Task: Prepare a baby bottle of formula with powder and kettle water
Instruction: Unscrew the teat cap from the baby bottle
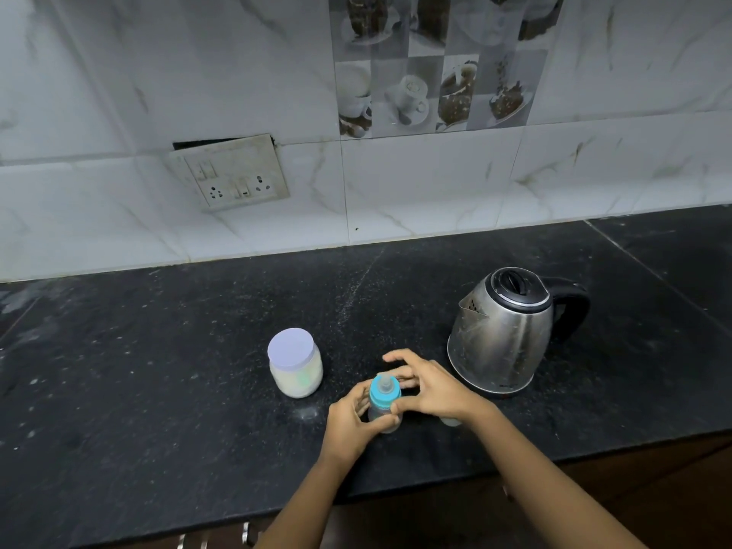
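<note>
A lidded jar of white powder stood on the dark counter. Just right of it, near the front edge, the left hand clasped the upright bottle round its body. The right hand held the bottle's teal ring between thumb and curled fingers. Further right stood the steel kettle, lid closed, apart from both hands.

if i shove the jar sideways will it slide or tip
The jar is squat with a wide base, so it likely slides rather than tips. It looks nearly full, so it is probably hefty for its size.
</note>
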### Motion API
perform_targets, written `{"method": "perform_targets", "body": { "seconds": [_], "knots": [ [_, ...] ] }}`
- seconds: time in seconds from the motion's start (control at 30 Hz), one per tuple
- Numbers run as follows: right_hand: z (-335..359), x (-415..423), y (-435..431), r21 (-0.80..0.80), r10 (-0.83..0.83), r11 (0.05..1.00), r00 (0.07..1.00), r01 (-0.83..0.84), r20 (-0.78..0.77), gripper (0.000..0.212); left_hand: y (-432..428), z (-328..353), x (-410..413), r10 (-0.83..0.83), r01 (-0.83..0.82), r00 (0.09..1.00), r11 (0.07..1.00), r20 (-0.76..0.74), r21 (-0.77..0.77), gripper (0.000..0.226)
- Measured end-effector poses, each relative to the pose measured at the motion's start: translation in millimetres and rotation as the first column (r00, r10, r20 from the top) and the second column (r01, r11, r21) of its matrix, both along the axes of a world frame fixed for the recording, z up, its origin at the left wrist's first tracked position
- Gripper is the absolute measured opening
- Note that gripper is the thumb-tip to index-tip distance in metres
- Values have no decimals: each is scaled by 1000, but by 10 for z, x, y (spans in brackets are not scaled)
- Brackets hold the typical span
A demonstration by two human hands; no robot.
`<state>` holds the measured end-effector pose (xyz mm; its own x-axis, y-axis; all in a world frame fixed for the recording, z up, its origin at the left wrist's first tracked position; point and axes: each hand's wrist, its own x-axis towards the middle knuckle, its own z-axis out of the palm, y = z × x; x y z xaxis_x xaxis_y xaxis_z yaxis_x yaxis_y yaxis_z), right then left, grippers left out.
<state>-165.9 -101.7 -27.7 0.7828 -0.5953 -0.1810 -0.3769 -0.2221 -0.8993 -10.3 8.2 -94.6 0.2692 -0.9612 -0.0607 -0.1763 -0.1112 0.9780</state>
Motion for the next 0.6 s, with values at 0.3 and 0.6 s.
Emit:
{"method": "perform_targets", "body": {
  "seconds": [0.3, 0.6],
  "knots": [
    [-48, -24, 102, -87, 110, 991, 993, -105, 46, 68, 9, -15, -15, 24, -24, 1000, 1000, 4, -8, 62],
    [-38, 3, 176, -7, -115, 993, 956, 121, 270, 56, 24, -52, -68, 62, -63, 998, 998, -12, -27, 62]
  ]
}}
